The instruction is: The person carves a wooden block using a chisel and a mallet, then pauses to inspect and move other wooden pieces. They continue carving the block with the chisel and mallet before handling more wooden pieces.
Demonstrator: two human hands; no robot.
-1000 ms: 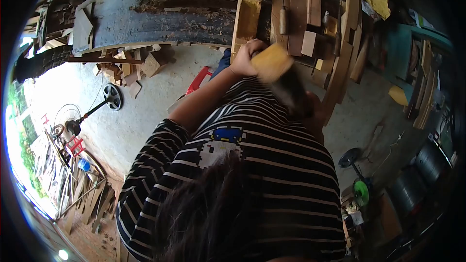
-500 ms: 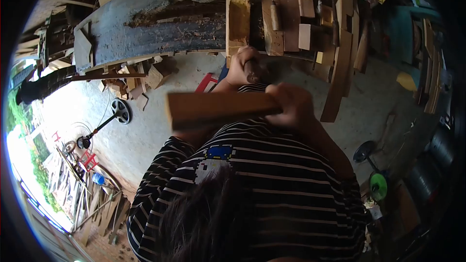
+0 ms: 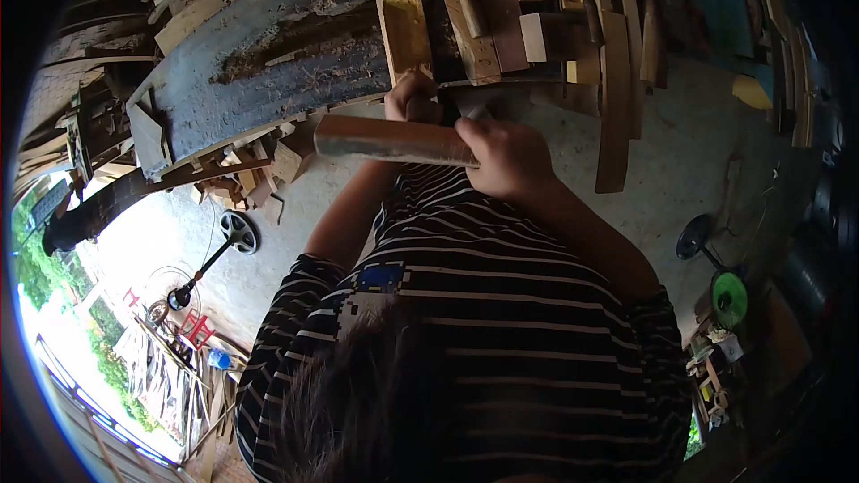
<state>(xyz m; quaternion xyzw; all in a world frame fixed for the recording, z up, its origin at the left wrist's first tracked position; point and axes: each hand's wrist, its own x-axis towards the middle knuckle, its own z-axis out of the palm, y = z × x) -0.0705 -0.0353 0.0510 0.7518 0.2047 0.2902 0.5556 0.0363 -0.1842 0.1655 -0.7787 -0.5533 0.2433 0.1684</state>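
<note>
My left hand (image 3: 404,97) is closed at the near end of a pale wooden piece (image 3: 403,18) with a long recess. A dark brown rounded handle (image 3: 424,110) shows in its grip; the far end of that tool is hidden. My right hand (image 3: 512,159) is wrapped round one end of a thick wooden bar (image 3: 389,138). The bar points left, just nearer to my body than my left hand, and covers part of my left wrist.
A dark, worn bench top (image 3: 304,58) stretches to the left. Boards, a wooden-handled tool (image 3: 471,13) and a cut block (image 3: 533,38) lie on the right. Wood scraps (image 3: 237,181) are beneath the bench edge. A fan (image 3: 239,233) and a green disc (image 3: 729,299) stand on the floor.
The bar in my right hand has moved up in the view, closer to my left hand. The camera view has turned, and the bench and recessed piece appear shifted left.
</note>
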